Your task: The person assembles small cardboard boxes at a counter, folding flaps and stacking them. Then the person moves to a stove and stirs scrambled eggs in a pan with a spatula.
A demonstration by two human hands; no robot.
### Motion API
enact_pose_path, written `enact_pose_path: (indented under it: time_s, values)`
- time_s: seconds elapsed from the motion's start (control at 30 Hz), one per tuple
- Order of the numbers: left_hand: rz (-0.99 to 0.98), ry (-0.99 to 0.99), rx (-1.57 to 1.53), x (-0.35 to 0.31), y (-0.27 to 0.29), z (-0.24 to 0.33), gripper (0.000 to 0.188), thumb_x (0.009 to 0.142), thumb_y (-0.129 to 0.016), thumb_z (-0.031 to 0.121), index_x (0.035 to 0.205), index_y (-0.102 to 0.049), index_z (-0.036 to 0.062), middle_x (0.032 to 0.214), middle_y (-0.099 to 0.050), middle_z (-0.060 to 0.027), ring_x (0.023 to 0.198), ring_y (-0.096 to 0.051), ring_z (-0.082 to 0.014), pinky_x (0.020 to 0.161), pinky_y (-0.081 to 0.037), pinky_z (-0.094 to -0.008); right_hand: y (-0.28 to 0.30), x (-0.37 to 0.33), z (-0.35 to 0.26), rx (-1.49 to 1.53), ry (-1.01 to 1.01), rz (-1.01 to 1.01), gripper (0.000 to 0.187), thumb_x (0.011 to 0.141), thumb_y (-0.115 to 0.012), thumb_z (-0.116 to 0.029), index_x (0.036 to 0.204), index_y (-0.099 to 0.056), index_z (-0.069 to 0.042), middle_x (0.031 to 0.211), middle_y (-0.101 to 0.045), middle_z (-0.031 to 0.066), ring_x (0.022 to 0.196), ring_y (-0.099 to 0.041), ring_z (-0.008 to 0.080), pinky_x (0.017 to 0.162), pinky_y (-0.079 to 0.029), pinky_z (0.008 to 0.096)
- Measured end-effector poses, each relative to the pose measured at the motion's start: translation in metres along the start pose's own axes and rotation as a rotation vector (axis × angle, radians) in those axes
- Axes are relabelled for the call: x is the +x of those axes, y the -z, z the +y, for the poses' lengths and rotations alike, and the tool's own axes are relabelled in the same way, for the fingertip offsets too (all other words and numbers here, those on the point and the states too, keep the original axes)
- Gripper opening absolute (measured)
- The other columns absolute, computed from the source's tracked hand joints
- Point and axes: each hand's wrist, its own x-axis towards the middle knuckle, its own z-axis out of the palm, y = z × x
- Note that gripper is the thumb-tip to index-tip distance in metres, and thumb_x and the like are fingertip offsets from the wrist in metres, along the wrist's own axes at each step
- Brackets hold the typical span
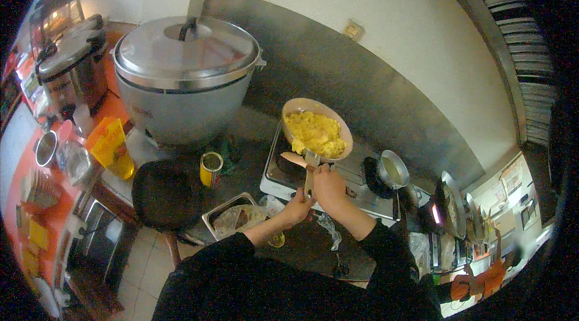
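A light-coloured frying pan (343, 124) holds a heap of yellow scrambled eggs (315, 131). It is tilted over the white tabletop stove (269, 183). My left hand (297, 207) is closed round the end of the pan's beige handle. Close against that handle, my right hand (333, 189) is closed on a spatula (294, 158), whose pinkish-tan blade points left just below the pan's rim. Most of the spatula's handle is hidden by my fingers.
Left of the stove stand a large lidded rice cooker (187, 101), a yellow can (210, 170), a dark square pan (163, 194) and a metal tray (211, 218) with plastic bags. A small saucepan (392, 170) sits right of my hands. Someone in orange (482, 279) appears far right.
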Motion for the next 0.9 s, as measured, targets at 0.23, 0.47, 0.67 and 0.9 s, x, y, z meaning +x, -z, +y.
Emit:
enact_pose_path:
  time_s: [0.23,0.47,0.67,0.9]
  values:
    - [0.043,-0.075,0.172,-0.004,0.002,0.009,0.041,0.086,-0.050,0.028,0.108,-0.030,0.0017,0.073,-0.046,-0.0073,0.055,-0.050,-0.0144,0.046,-0.045,-0.0276,-0.026,-0.014,0.016,0.161,-0.172,0.211,0.027,0.071,-0.056,-0.009,0.096,-0.053,-0.001,0.095,-0.051,0.0167,0.080,-0.057,0.0314,0.066,-0.049,0.0387]
    - [0.121,-0.115,0.343,-0.011,-0.004,0.015,0.038,0.085,-0.051,0.026,0.108,-0.030,0.0027,0.075,-0.049,-0.0082,0.060,-0.052,-0.0152,0.049,-0.046,-0.0302,-0.032,0.007,0.094,0.424,-0.330,0.103,0.020,0.076,-0.056,-0.013,0.095,-0.056,-0.006,0.089,-0.056,0.0133,0.083,-0.055,0.0330,0.070,-0.044,0.0437]
    - [0.130,0.148,-0.352,0.009,-0.003,0.025,0.031,0.084,-0.051,0.021,0.106,-0.033,0.0079,0.087,-0.049,-0.0069,0.068,-0.054,-0.0169,0.053,-0.048,-0.0330,0.023,0.024,0.140,0.100,-0.290,0.218,0.014,0.074,-0.058,-0.017,0.085,-0.062,-0.011,0.085,-0.058,0.0085,0.086,-0.054,0.0289,0.074,-0.042,0.0416]
    - [0.039,0.147,-0.212,0.032,0.005,0.007,0.016,0.087,-0.046,0.019,0.094,-0.033,0.0110,0.073,-0.045,-0.0026,0.054,-0.047,-0.0132,0.042,-0.041,-0.0282,-0.033,0.083,0.174,-0.207,0.152,0.163,0.013,0.073,-0.052,-0.017,0.076,-0.065,-0.013,0.080,-0.059,0.0082,0.079,-0.058,0.0276,0.064,-0.046,0.0414]
